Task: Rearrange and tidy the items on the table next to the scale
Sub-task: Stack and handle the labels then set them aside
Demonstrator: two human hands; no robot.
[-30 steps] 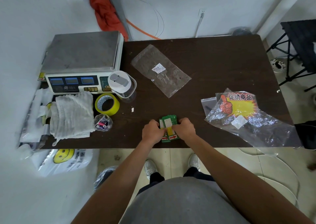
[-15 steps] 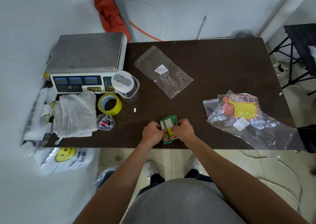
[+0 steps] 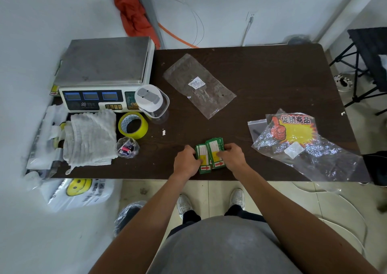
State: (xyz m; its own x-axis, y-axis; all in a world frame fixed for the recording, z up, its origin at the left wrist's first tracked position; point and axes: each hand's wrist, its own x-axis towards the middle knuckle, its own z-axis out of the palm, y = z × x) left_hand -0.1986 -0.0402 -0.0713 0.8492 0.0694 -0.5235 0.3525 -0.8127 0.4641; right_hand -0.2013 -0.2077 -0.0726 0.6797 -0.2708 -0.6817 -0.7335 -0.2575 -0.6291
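Head view: both hands work the green tags (image 3: 211,154) at the near edge of the worktop (image 3: 272,81), about mid-width. Left hand (image 3: 186,163) pinches the pile's left side, right hand (image 3: 231,158) pinches the right side, fingers curled over the top tag. Tags lie in two overlapping piles, not squared (looks like a squeeze from both sides to line the edges into one stack). Scale (image 3: 104,62) sits at the far left corner; cloth (image 3: 92,137), tape roll (image 3: 133,125), jar (image 3: 151,100) and battery cup (image 3: 126,148) are packed just in front of it. Clear bag (image 3: 199,85) toward the far edge and sign bag (image 3: 297,135) at the right edge lie loose, well apart; probably next.
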